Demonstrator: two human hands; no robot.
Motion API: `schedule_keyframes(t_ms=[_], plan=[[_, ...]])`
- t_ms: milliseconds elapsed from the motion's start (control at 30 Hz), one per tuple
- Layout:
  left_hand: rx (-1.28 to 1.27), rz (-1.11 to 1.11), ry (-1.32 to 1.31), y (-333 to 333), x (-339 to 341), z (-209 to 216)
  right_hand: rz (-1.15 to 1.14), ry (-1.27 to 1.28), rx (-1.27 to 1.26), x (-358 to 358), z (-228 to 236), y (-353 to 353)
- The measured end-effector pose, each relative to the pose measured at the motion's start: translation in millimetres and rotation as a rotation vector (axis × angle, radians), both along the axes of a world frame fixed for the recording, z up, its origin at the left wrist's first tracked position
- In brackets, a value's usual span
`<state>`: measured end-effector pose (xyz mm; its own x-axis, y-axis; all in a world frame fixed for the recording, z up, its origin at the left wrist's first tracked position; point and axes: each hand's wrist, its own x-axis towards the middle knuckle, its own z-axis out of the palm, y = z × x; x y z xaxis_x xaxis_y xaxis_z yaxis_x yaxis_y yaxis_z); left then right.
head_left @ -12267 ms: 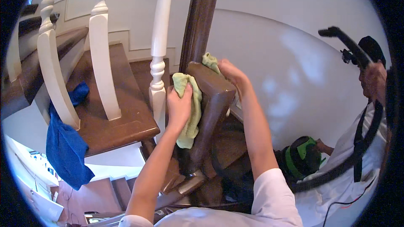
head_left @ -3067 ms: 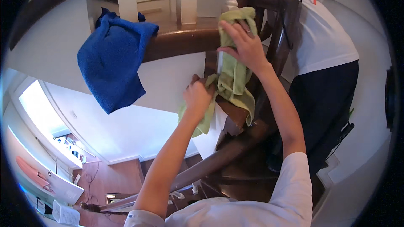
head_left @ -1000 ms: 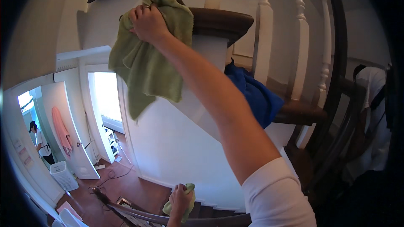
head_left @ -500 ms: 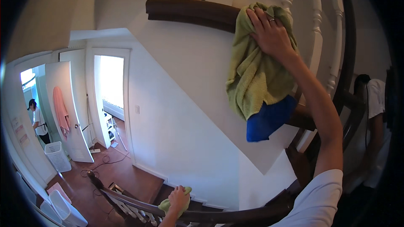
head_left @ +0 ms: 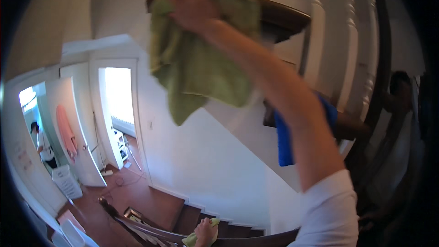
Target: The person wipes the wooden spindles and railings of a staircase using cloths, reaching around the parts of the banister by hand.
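Note:
High up, my right hand [head_left: 194, 9], blurred by motion, grips a green towel [head_left: 206, 73] that hangs down in folds. The towel lies against a dark wooden stair tread [head_left: 288, 16] and covers most of its edge. Low in the view, my left hand [head_left: 206, 232] is closed on a smaller green cloth [head_left: 190, 240] at the dark handrail [head_left: 157, 233]. A blue cloth [head_left: 284, 144] drapes over a lower tread, partly hidden behind my right forearm.
White turned balusters [head_left: 351, 32] rise at the right. Below, dark steps [head_left: 187, 215] descend beside a white wall. A person [head_left: 45, 144] stands in the left doorway, near a white laundry basket [head_left: 67, 180]. Another person [head_left: 400, 91] shows dimly at the far right.
My right hand has moved left along the stair edge with the green towel, uncovering the tread's right end. The blue cloth now hangs apart from the towel. My left hand has shifted slightly in view.

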<state>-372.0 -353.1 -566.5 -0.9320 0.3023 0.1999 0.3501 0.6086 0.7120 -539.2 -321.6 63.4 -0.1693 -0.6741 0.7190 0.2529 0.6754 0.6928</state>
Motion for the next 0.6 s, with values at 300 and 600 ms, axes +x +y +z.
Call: schedule_keyframes(t_ms=[300,600], plan=[[-0.053,0.221,-0.175,-23.6,35.3,32.8,0.112,0.021,0.087,-23.4,-3.7,-6.1],[-0.063,0.190,-0.364,-32.2,41.7,55.3,-0.047,0.137,0.161,123.1,-11.1,160.1]])
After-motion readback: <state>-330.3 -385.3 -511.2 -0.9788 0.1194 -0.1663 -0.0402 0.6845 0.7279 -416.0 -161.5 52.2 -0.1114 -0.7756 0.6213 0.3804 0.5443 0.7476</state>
